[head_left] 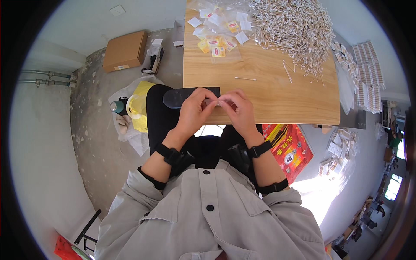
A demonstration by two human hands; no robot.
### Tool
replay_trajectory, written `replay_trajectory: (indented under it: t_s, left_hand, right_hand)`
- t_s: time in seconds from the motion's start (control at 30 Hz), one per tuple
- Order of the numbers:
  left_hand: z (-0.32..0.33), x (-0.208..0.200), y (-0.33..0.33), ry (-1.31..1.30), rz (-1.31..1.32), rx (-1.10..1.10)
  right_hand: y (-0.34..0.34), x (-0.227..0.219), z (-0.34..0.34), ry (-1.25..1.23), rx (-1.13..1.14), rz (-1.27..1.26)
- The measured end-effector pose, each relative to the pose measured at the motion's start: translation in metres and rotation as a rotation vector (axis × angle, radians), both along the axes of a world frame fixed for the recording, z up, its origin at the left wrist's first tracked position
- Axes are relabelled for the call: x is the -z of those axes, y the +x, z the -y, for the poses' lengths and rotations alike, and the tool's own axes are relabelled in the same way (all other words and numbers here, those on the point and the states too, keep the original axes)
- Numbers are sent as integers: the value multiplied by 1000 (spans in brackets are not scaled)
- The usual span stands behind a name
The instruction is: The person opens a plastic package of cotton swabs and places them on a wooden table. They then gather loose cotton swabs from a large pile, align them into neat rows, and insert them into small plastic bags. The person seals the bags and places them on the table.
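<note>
Two bare hands meet over the near edge of a rectangular, light wood-grained table (277,102). The left hand (193,112) and right hand (241,113) are curled, thumbs and forefingers pinched together at the tips; whether they grasp anything cannot be determined. A dark, flat, round-ended object (174,99) lies just beside the left hand, extending past the table's left edge; contact cannot be confirmed. One white double-tipped cotton swab (245,79) lies beyond the hands. A heaped pile of similar swabs (294,32) occupies the far right, beside clear plastic bags with yellow-and-white cards (219,51).
</note>
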State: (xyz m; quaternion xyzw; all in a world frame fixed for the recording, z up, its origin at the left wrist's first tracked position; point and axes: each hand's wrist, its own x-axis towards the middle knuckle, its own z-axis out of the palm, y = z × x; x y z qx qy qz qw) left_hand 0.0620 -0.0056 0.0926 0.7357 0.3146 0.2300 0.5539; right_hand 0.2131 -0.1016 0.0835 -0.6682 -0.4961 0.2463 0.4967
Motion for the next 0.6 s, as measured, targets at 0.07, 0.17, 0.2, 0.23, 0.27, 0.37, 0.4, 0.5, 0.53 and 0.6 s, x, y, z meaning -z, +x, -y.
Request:
replay_trajectory:
  t_s: [0.07,0.17,0.2,0.23,0.27,0.37,0.4,0.5,0.53,0.6]
  left_hand:
    - [0,4,-1,-185,-24,-48]
    - [-1,4,-1,-566,73,-31]
    - [0,9,-1,-618,124,-57]
    - [3,15,0,-671,174,-85]
    - [5,20,1,-723,225,-112]
    - [8,25,2,-776,246,-144]
    - [8,28,2,-816,261,-144]
    - [3,34,3,-897,299,-148]
    - [4,36,2,-900,309,-153]
    - [5,42,2,-893,338,-154]
  right_hand:
    - [-1,1,-1,4,3,-45]
    - [-2,7,-1,-68,-17,-309]
    - [-3,10,-1,-105,-27,-429]
    - [-5,15,0,-140,-3,-529]
    - [-8,20,0,-175,22,-630]
    - [-15,32,0,-138,47,-760]
    - [-17,36,1,-101,48,-775]
    - [-20,39,0,-68,92,-810]
    - [-22,37,-1,-60,121,-803]
    - [-29,33,-3,-43,179,-789]
